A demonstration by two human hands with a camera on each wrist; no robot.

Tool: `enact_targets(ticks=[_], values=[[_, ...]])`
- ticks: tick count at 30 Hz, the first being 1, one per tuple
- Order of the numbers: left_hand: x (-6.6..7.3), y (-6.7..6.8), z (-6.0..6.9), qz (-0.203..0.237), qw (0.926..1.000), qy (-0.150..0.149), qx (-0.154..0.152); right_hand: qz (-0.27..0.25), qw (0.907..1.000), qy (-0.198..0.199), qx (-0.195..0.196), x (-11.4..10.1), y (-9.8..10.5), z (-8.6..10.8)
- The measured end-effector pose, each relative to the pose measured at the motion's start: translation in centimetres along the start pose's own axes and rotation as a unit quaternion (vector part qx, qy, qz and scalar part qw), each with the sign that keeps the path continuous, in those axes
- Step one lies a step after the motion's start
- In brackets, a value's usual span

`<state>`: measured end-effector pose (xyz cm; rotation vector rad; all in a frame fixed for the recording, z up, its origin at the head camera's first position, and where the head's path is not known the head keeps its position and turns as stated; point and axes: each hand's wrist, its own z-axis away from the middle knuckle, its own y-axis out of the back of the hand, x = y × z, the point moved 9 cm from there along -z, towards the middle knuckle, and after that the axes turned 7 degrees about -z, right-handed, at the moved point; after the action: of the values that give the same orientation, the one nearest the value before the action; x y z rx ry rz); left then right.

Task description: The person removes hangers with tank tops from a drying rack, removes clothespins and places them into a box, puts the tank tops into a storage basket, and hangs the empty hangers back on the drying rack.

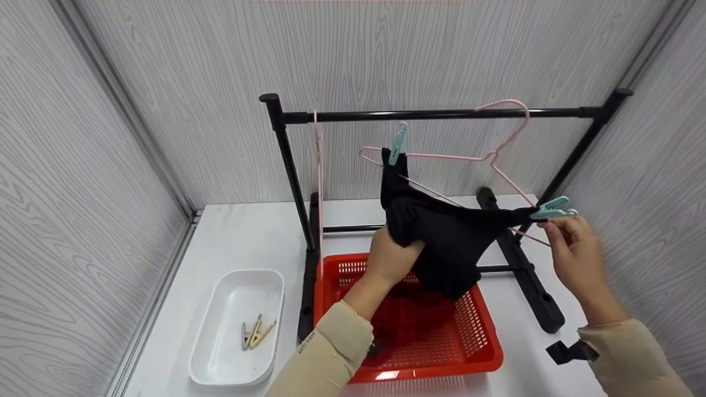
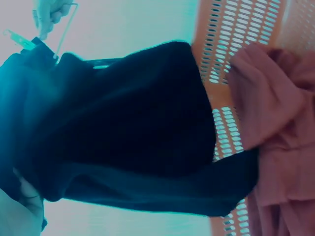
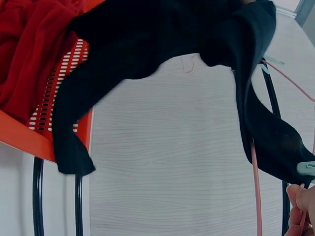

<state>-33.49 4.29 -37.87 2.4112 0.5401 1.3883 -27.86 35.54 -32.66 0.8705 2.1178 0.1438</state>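
Note:
A black garment (image 1: 447,231) hangs from a pink clothes hanger (image 1: 447,156). One pale green clothespin (image 1: 398,144) clips its upper left part to the hanger; another clothespin (image 1: 553,208) sits at its right corner. My left hand (image 1: 394,256) grips a bunched part of the garment from the left, its fingertips hidden in the cloth. My right hand (image 1: 579,256) pinches the hanger's right end, fingertips against the garment's corner just below the clothespin. In the right wrist view, pink wire runs between the fingers (image 3: 298,194). The garment's lower end dangles over a red basket (image 1: 485,353).
The hanger hooks over a black rack's top bar (image 1: 430,115). A second pink hanger (image 1: 320,187) hangs at its left end. Red cloth (image 3: 29,64) lies in the basket. Left of the rack, a white tray (image 1: 220,325) holds several clothespins (image 1: 255,333).

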Motion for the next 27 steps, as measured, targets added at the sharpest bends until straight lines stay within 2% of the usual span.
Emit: enact_targets(ticks=[4,9,15,21,27], values=[[-1.9,-1.6,0.4,-0.06,0.9956,0.032,-0.064,0.0,1.0,0.001,-0.002,0.0,0.0,0.1],[-4.2,-3.4,1.2,-0.098,0.9825,0.055,-0.149,-0.001,1.0,0.004,-0.007,0.1,0.0,0.2],[-6.0,-5.3,2.5,-0.101,0.9664,0.03,-0.234,-0.008,0.9999,0.008,-0.01,0.2,-0.1,0.1],[-7.5,-6.5,3.5,-0.108,0.9542,0.011,-0.279,-0.008,0.9997,0.011,-0.018,0.3,-0.3,0.1],[-8.9,-6.9,4.0,-0.118,0.9504,0.009,-0.288,-0.004,0.9997,0.012,-0.021,0.3,-0.4,0.2]])
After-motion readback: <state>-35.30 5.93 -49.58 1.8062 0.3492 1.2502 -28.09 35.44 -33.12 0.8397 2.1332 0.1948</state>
